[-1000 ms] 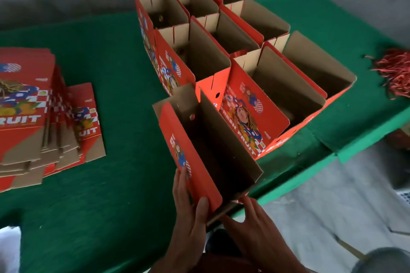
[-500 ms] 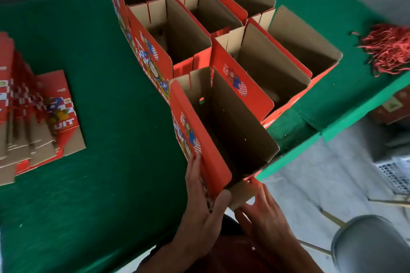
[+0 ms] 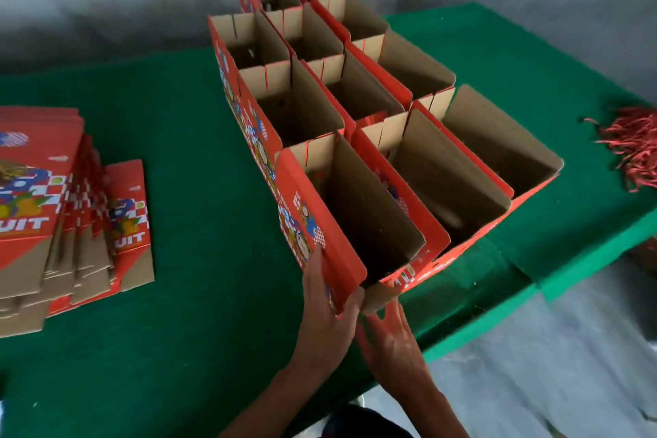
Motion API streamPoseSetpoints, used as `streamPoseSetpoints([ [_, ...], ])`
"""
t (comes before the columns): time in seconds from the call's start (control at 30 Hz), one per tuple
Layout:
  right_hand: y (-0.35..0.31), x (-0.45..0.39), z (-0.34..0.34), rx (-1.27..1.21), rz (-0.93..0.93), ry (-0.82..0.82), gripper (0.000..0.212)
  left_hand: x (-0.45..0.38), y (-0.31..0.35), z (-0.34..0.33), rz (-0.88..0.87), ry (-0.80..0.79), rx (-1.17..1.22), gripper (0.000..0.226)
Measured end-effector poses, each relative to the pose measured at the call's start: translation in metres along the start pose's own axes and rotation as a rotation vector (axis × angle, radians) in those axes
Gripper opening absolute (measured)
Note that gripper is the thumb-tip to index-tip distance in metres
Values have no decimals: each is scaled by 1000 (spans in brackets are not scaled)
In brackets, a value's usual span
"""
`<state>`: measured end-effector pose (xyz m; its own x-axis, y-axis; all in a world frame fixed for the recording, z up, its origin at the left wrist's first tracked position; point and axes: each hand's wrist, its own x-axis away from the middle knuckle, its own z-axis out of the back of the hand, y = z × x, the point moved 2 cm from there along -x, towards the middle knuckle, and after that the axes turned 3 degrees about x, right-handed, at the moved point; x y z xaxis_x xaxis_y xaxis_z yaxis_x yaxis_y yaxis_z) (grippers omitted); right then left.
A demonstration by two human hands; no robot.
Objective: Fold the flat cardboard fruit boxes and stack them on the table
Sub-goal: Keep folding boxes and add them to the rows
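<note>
On the green counter (image 3: 177, 348) I see the folded box (image 3: 341, 224) has slid in against the standing rows (image 3: 320, 75). My left hand (image 3: 325, 309) pinches its near flap; right hand (image 3: 391, 341) sits open beneath. Flat boxes (image 3: 53, 210) remain.

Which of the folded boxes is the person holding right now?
The nearest box, at the table's front edge. The left hand grips its near corner; the other boxes stand untouched behind and beside it.

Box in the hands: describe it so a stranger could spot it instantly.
On the green table, find the block of open red boxes at its middle. The held box is the nearest in the left row, the only one with the left hand and right hand at its near end.
</note>
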<state>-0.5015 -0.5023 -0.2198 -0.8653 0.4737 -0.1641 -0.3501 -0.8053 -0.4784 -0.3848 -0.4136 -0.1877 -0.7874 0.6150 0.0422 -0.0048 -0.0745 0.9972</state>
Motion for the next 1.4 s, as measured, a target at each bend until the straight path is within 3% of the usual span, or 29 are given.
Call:
streamPoseSetpoints([
  [0.23,0,-60,-8,-184,42,78,47,-60,7,17,11,-37,-103,88],
  [0.4,7,-86,-22,-227,-21,-23,44,-89,12,28,6,-58,-127,88],
  [0.67,18,-128,-39,-103,-87,-148,56,-122,24,35,18,-72,-155,87],
  [1.2,-8,-219,-32,-78,-81,-274,53,-197,41,69,76,12,-274,81],
  [1.4,-14,-259,-26,115,-49,-351,58,-223,54,79,92,43,-292,79],
])
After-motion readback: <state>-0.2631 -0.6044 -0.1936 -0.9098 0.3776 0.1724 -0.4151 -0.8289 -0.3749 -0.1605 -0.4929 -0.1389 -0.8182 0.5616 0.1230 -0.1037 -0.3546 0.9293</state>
